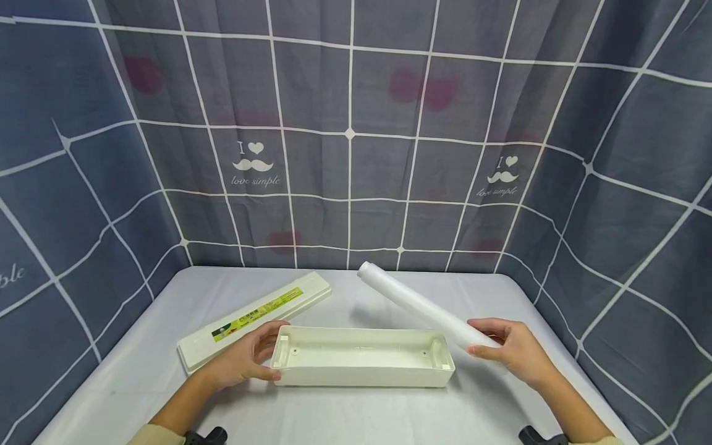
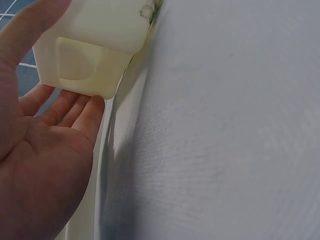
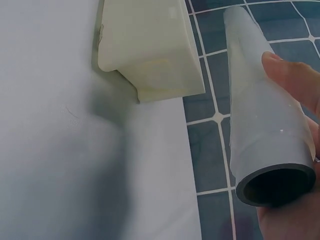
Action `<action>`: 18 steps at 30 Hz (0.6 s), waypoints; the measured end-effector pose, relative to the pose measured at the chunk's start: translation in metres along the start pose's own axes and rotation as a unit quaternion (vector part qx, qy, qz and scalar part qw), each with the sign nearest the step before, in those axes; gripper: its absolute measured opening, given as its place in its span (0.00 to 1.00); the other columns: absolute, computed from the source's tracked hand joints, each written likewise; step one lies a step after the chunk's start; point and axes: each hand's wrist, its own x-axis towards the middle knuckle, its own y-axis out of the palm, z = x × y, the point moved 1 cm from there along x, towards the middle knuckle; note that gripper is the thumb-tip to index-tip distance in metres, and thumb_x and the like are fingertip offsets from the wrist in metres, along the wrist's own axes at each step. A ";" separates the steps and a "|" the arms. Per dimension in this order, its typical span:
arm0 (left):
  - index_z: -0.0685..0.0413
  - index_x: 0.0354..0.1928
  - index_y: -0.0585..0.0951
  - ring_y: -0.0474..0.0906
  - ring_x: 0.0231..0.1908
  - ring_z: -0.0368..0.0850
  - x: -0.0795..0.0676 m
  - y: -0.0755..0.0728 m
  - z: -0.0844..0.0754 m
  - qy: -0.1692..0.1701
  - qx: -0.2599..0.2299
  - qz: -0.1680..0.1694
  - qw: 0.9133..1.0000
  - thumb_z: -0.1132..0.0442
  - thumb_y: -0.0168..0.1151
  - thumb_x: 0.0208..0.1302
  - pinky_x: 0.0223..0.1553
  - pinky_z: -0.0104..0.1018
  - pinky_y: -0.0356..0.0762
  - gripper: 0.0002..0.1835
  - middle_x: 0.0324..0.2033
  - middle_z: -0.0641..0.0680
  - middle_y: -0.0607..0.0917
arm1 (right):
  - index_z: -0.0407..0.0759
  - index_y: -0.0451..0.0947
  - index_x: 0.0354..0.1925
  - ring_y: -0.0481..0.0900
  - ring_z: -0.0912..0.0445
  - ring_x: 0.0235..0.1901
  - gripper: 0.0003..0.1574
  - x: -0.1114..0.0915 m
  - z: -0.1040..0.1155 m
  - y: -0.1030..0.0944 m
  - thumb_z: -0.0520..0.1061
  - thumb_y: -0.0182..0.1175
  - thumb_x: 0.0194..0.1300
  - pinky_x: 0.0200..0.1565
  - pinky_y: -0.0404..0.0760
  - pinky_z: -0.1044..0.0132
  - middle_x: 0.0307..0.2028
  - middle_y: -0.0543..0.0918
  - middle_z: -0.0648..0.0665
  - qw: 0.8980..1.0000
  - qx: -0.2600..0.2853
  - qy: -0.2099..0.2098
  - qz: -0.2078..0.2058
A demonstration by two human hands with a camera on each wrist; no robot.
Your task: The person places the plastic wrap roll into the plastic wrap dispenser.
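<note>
A long cream plastic box (image 1: 364, 377), its top uncovered, stands on the table before me. My left hand (image 1: 245, 358) grips its left end, thumb at the front corner and fingers at the back. In the left wrist view the fingertips touch the end of the box (image 2: 95, 65). My right hand (image 1: 517, 349) holds a white roll of plastic wrap (image 1: 417, 301) by its near end, tilted away to the left behind the box's right end. The hollow dark core of the roll (image 3: 270, 122) faces the camera in the right wrist view.
Behind my left hand a cream lid (image 1: 194, 346) with a yellow-green label lies slantwise. A white cloth covers the table (image 1: 345, 420). Dark checked curtains (image 1: 378, 167) hang at the back and both sides.
</note>
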 end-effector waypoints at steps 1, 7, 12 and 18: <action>0.69 0.77 0.53 0.68 0.72 0.48 0.000 0.000 0.000 -0.001 0.001 -0.001 1.000 0.73 0.77 0.54 0.66 0.18 0.68 0.53 0.73 0.73 0.62 | 0.30 0.82 0.56 0.85 0.64 0.40 0.34 0.000 0.000 0.000 0.40 0.79 0.52 0.39 0.87 0.70 0.51 0.87 0.34 1.000 0.002 -0.004 0.007; 0.68 0.76 0.55 0.69 0.71 0.50 0.000 0.000 0.000 0.000 0.006 -0.002 1.000 0.72 0.77 0.53 0.66 0.19 0.69 0.53 0.72 0.72 0.63 | 0.31 0.82 0.56 0.85 0.62 0.40 0.32 0.003 0.000 0.004 0.39 0.78 0.54 0.39 0.87 0.69 0.51 0.87 0.34 0.999 0.015 -0.020 0.035; 0.68 0.76 0.54 0.70 0.70 0.45 0.000 0.000 0.000 0.005 0.001 0.000 1.000 0.73 0.77 0.53 0.66 0.20 0.70 0.53 0.73 0.72 0.63 | 0.32 0.82 0.57 0.86 0.62 0.41 0.30 0.007 0.000 0.006 0.38 0.77 0.56 0.40 0.88 0.68 0.53 0.87 0.32 0.997 0.019 -0.036 0.058; 0.69 0.75 0.55 0.70 0.69 0.45 0.001 -0.001 0.001 0.014 0.000 0.003 1.000 0.73 0.77 0.53 0.66 0.20 0.70 0.52 0.71 0.74 0.63 | 0.32 0.82 0.57 0.86 0.62 0.43 0.30 0.013 -0.002 0.009 0.38 0.76 0.56 0.42 0.87 0.69 0.52 0.87 0.35 0.994 0.028 -0.052 0.087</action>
